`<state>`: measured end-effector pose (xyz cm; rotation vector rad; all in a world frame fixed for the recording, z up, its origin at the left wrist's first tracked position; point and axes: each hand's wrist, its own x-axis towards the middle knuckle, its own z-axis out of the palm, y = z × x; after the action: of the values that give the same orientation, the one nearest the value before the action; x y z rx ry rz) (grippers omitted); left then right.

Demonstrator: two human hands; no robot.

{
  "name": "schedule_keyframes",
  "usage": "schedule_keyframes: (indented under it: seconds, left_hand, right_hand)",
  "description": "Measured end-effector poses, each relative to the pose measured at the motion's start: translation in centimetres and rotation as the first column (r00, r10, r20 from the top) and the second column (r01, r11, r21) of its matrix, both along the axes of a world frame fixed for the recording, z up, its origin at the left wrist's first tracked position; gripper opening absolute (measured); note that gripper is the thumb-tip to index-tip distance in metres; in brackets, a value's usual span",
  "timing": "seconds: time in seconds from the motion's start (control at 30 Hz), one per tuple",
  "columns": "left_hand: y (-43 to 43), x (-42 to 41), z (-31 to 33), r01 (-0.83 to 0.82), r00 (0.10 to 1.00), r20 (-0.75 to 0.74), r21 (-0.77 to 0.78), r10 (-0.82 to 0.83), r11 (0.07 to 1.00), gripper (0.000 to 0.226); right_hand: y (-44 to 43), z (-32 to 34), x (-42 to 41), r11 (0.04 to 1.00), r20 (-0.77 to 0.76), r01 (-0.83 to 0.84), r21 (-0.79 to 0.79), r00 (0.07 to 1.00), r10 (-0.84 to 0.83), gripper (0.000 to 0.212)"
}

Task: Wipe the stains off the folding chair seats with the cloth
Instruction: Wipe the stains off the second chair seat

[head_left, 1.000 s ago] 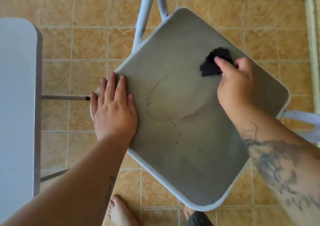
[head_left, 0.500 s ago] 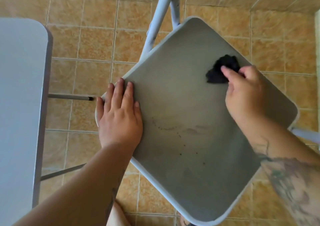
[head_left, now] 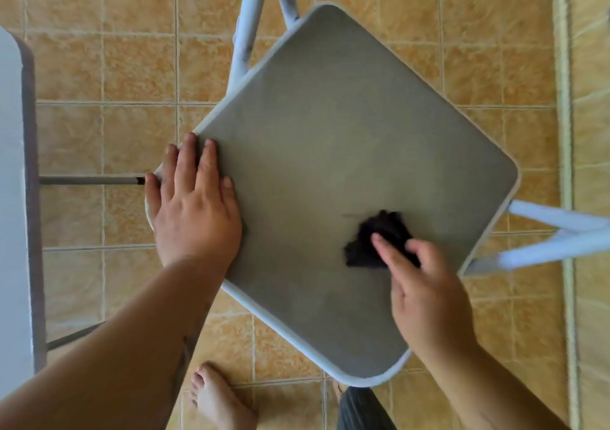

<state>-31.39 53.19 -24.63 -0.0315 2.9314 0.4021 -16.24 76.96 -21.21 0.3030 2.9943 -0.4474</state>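
A grey folding chair seat (head_left: 330,139) with a pale rim fills the middle of the view, turned like a diamond. My left hand (head_left: 194,205) lies flat with fingers spread on the seat's left corner. My right hand (head_left: 425,294) presses a crumpled black cloth (head_left: 373,241) against the seat's lower right part, fingers on top of the cloth. A faint thin mark shows on the seat just left of the cloth. The rest of the seat surface looks plain grey.
Pale blue chair legs (head_left: 251,23) rise at the top and stick out at the right (head_left: 554,231). A second white seat (head_left: 13,198) stands at the left edge with a dark crossbar (head_left: 89,180). My bare foot (head_left: 214,396) rests on the tan tile floor (head_left: 109,66).
My right hand has drawn the black cloth from the seat's upper right down to its lower right part. The curved stain lines in the middle are no longer visible. My left hand stays put.
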Motion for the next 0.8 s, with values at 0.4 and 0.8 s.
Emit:
schedule_keyframes:
  seconds: [0.4, 0.8]
  left_hand:
    - [-0.2, -0.2, -0.4, 0.014, 1.000, -0.028, 0.006, -0.014, 1.000, 0.053]
    - [-1.7, 0.0, 0.5, -0.056, 0.997, -0.046, 0.235, 0.069, 0.970, 0.049]
  right_hand:
    - [-8.0, 1.4, 1.6, 0.945, 0.176, -0.275, -0.177, 0.936, 0.305, 0.043]
    - [-2.0, -2.6, -15.8, 0.960, -0.059, 0.277, 0.029, 0.960, -0.275, 0.039]
